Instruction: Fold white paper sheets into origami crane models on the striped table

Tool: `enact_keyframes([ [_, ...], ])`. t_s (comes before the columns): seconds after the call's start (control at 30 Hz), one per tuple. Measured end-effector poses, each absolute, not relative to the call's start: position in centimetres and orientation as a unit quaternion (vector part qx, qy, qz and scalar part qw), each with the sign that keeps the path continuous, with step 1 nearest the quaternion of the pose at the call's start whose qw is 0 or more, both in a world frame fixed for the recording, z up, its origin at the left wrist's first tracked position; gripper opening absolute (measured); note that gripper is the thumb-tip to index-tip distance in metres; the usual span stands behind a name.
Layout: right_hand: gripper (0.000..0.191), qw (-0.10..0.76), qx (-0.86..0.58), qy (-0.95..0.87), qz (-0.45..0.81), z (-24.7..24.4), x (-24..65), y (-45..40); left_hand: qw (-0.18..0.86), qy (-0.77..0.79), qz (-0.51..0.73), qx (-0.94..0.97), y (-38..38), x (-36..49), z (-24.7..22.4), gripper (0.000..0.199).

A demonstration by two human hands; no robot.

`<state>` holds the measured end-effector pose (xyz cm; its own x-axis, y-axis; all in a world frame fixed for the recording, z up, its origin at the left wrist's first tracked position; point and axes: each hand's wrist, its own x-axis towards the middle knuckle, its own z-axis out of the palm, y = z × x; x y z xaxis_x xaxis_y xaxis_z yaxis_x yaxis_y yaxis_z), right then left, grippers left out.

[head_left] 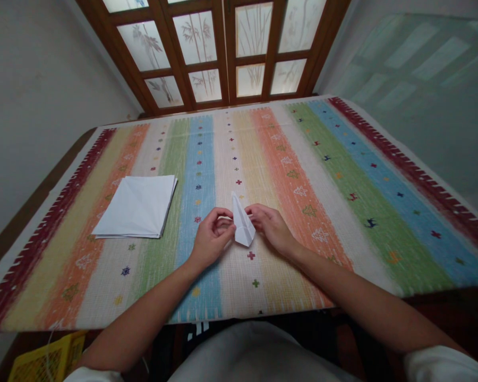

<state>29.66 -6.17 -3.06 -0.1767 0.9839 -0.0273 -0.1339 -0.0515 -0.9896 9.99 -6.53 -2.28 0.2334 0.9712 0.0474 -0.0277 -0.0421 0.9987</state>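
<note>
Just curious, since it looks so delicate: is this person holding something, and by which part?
Yes, a folded white paper, held along its two long sides near the middle, between the left hand and right hand.

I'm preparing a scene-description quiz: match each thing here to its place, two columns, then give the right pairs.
1. Folded white paper
2. Stack of white paper
3. Yellow crate
4. Bamboo-patterned glass window

A. Below the near edge of the striped cloth
B. Beyond the cloth's far edge
C. Between the left hand and right hand
D. On the cloth, left of both hands

1-C, 2-D, 3-A, 4-B
</note>
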Motion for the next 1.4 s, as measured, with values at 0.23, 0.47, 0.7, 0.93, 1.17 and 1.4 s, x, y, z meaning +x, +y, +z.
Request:
enact_keyframes([
  [0.23,0.035,0.455,-0.405,-0.490,0.624,-3.08,29.48,-6.31,0.559,0.414,0.441,0.567,-6.45,9.98,-2.17,0.031],
  [0.47,0.033,0.456,-0.409,-0.473,0.633,-3.13,29.73,-6.14,0.538,0.418,0.458,0.572,-6.29,9.91,-2.08,0.022],
  [0.7,0.032,0.470,-0.433,-0.491,0.593,-3.10,30.06,-5.76,0.505,0.437,0.447,0.595,-6.25,9.77,-2.05,0.022],
  [0.93,0.032,0.479,-0.419,-0.470,0.611,-3.24,30.26,-5.78,0.490,0.446,0.466,0.587,-6.06,9.56,-2.24,0.024],
  [1.17,0.031,0.474,-0.411,-0.517,0.582,-3.38,30.18,-5.62,0.515,0.430,0.406,0.621,-6.18,9.45,-2.01,0.029],
  [1.4,0.024,0.430,-0.381,-0.533,0.622,-3.55,30.12,-5.96,0.523,0.440,0.406,0.607,-6.31,9.70,-2.07,0.031],
])
